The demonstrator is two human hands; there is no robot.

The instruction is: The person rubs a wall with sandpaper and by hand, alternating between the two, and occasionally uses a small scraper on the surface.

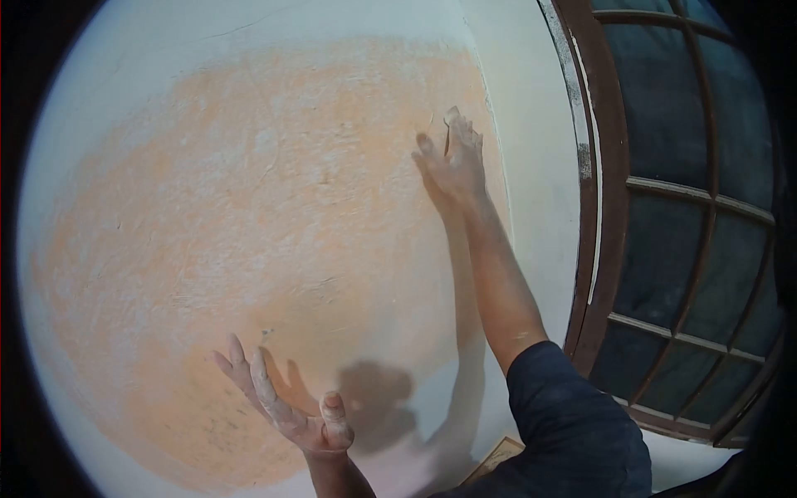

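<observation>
The wall is pale bluish white, bearing a broad peach-orange patch mottled and streaked with white. Low on it, dull grey-green specks cluster. The shadow is greyish brown. Whitish dust marks the left hand and right hand. The sleeve is dark navy. Dark brown bars grid blue-black panes; some crossbars show pale beige.

The bottom edge crops the left forearm; undersides of the right fingers seem hidden.
</observation>
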